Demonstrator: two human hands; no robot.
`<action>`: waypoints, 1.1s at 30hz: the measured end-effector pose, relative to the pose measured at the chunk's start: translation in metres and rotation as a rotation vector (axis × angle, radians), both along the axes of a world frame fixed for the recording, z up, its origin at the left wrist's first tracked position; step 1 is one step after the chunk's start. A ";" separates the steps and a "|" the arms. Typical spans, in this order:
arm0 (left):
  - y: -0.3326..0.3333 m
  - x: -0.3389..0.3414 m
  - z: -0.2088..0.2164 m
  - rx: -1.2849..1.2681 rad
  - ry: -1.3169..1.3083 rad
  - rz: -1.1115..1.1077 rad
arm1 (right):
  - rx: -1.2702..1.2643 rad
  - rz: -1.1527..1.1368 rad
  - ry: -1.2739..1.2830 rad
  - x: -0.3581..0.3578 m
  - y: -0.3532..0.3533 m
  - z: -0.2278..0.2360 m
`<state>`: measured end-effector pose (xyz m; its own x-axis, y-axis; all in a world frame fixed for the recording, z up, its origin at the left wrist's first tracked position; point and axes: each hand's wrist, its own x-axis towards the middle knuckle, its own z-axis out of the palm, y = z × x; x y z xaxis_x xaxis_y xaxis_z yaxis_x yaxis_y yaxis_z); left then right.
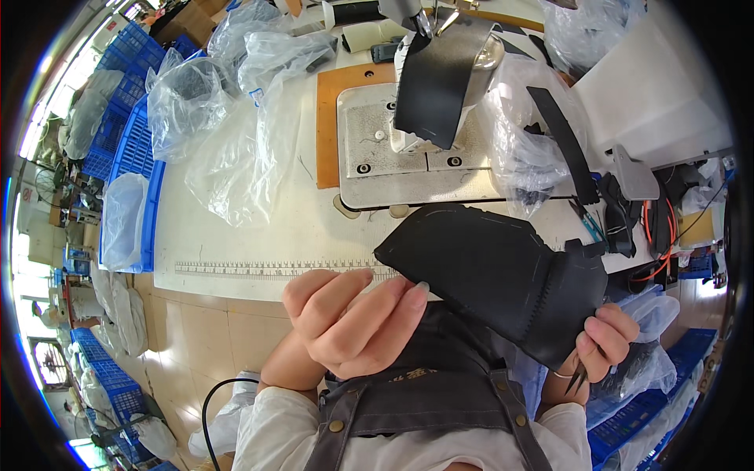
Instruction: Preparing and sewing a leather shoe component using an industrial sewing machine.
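Note:
A black leather-like piece [487,259] with a stitched seam and a zigzag row is held up in front of my apron. My right hand [605,341] grips its lower right end, and the dark pointed tips of a small tool [579,378], perhaps snips, stick out below those fingers. At the piece's lower left edge my left hand [357,318] is closed in a pinch, thumb tip touching the edge; what lies between its fingertips is too small to make out. Beyond stands a sewing machine [365,169] with a curved black panel [436,94] around its arm.
Clear plastic bags [243,157] lie on the white table [236,235], which has a ruler strip [275,269] near its front edge. A black strip [564,141] and teal-handled cutters [589,224] lie at right. Blue crates [129,196] stand at left.

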<state>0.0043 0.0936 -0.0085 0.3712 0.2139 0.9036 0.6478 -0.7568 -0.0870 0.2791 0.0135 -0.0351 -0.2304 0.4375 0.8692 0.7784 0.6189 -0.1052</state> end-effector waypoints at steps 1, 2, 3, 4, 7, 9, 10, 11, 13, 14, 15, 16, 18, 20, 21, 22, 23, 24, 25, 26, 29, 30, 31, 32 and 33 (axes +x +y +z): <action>0.000 0.000 0.000 0.001 -0.001 -0.002 | 0.001 -0.002 -0.001 0.000 0.000 0.001; 0.000 0.001 0.000 -0.007 -0.001 -0.003 | 0.005 -0.005 -0.006 0.001 0.000 0.001; 0.000 0.001 0.000 -0.015 -0.002 -0.005 | 0.010 -0.009 -0.011 0.001 0.001 0.001; 0.001 0.001 0.000 -0.016 -0.003 -0.007 | 0.008 -0.012 -0.012 0.001 0.001 0.003; 0.002 0.001 0.000 -0.040 -0.004 -0.028 | -0.059 -0.002 -0.017 -0.001 0.001 0.010; 0.003 0.002 -0.001 -0.027 -0.009 -0.003 | -0.071 0.033 0.077 -0.003 0.002 0.006; 0.004 0.002 -0.002 -0.031 -0.011 -0.012 | -0.075 0.024 0.074 -0.003 0.003 0.006; 0.005 0.002 -0.002 -0.018 -0.007 -0.004 | -0.094 0.060 0.091 -0.003 0.004 0.007; 0.006 0.002 -0.002 -0.017 -0.001 -0.001 | -0.126 0.105 0.099 0.000 0.003 0.009; 0.006 0.003 -0.002 -0.017 -0.003 -0.008 | -0.126 0.098 0.098 0.000 0.002 0.009; 0.007 0.004 -0.002 -0.020 -0.005 -0.009 | -0.128 0.087 0.117 -0.001 0.002 0.010; 0.007 0.005 -0.002 -0.023 -0.007 -0.010 | -0.129 0.077 0.137 -0.001 0.001 0.010; 0.006 0.004 -0.001 -0.034 0.001 -0.003 | -0.152 0.071 0.144 -0.001 0.000 0.012; 0.005 0.004 0.000 -0.047 0.009 0.003 | -0.176 0.065 0.151 -0.001 0.001 0.011; 0.004 0.003 0.000 -0.054 0.015 0.011 | -0.191 0.079 0.174 -0.002 0.003 0.011; 0.004 0.002 0.000 -0.062 0.022 0.018 | -0.206 0.094 0.196 -0.003 0.005 0.010; 0.004 0.004 0.001 -0.062 0.015 -0.002 | -0.191 0.096 0.222 -0.002 0.004 0.011; 0.005 0.007 0.003 -0.065 0.004 -0.008 | -0.189 0.075 0.216 -0.001 0.003 0.014; 0.006 0.010 0.004 -0.069 -0.007 -0.015 | -0.181 0.075 0.220 0.000 0.001 0.018; 0.005 0.008 0.003 -0.070 -0.003 -0.012 | -0.175 0.101 0.234 -0.002 0.004 0.015; 0.005 0.005 0.000 -0.067 0.000 0.014 | -0.159 0.123 0.233 -0.002 0.009 0.009; 0.005 0.005 0.000 -0.076 0.015 0.015 | -0.152 0.130 0.229 -0.002 0.010 0.009; 0.005 0.004 0.000 -0.083 0.030 0.016 | -0.149 0.122 0.227 -0.002 0.010 0.010; 0.008 0.006 -0.002 -0.080 0.026 -0.001 | -0.165 0.136 0.199 -0.002 0.009 0.012; 0.012 0.007 -0.004 -0.016 -0.024 0.005 | -0.181 0.150 0.172 -0.003 0.010 0.014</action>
<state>0.0115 0.1053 -0.0125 0.3487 0.2303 0.9085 0.6531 -0.7549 -0.0593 0.2766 0.0238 -0.0213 -0.1605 0.5609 0.8122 0.6410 0.6849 -0.3464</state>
